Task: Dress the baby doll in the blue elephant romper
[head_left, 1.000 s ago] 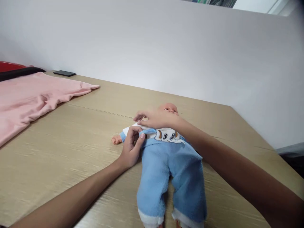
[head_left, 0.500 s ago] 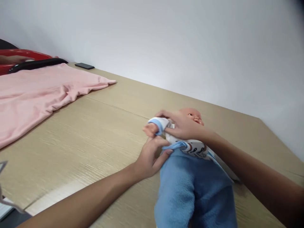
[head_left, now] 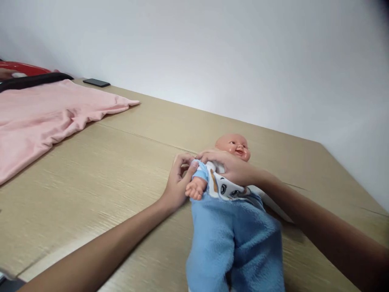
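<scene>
A baby doll (head_left: pixel 232 142) lies face up on the table, its legs toward me. It wears a blue and white romper (head_left: pixel 234 239), with eyes printed on the white chest. My left hand (head_left: pixel 179 178) is closed at the doll's right arm, thumb and fingers pinching the romper's blue edge by the cuff. The doll's small hand (head_left: pixel 196 188) sticks out just below my thumb. My right hand (head_left: pixel 232 166) lies across the doll's upper chest and shoulder, its fingers curled on the white cloth. The doll's neck and far arm are mostly hidden behind it.
A pink blanket (head_left: pixel 54 113) is spread over the left of the wooden table (head_left: pixel 121 174). Behind it lie a black phone (head_left: pixel 96 82) and a red and black object (head_left: pixel 30 69), with part of another person's hand there. A white wall rises at the back.
My left hand has gone from the romper's waist up to the doll's sleeve, bringing the blue edge up. The doll's arm has swung down, and the printed chest cloth lies more spread out.
</scene>
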`<action>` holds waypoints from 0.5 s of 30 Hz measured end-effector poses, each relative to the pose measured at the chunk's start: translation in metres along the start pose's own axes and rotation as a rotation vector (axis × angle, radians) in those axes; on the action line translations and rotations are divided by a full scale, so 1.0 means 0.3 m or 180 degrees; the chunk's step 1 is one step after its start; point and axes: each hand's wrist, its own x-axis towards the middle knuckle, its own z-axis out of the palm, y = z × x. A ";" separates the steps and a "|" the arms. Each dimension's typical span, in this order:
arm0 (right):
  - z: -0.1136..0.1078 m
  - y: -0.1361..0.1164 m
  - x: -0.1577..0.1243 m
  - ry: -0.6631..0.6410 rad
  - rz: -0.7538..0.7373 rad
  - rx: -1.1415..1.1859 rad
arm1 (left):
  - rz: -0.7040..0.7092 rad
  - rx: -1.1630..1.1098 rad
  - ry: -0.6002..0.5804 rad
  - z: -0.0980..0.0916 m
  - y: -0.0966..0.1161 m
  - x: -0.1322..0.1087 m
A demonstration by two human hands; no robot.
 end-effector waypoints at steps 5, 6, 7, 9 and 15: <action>-0.029 0.007 0.007 -0.0282 0.0659 0.0595 | -0.0509 -0.0363 -0.0212 -0.017 -0.010 0.059; -0.021 -0.010 0.006 -0.0149 0.0807 0.0563 | -0.0533 -0.0396 -0.0254 -0.018 -0.010 0.062; -0.008 -0.032 0.005 0.0079 0.0963 0.0477 | -0.0534 -0.0424 -0.0298 -0.018 -0.009 0.064; 0.029 -0.080 0.002 0.0595 0.1327 0.0269 | -0.0532 -0.0430 -0.0362 -0.019 -0.006 0.068; 0.080 -0.136 0.020 0.1175 0.2254 -0.0418 | -0.0667 -0.0282 -0.0498 -0.030 -0.028 0.105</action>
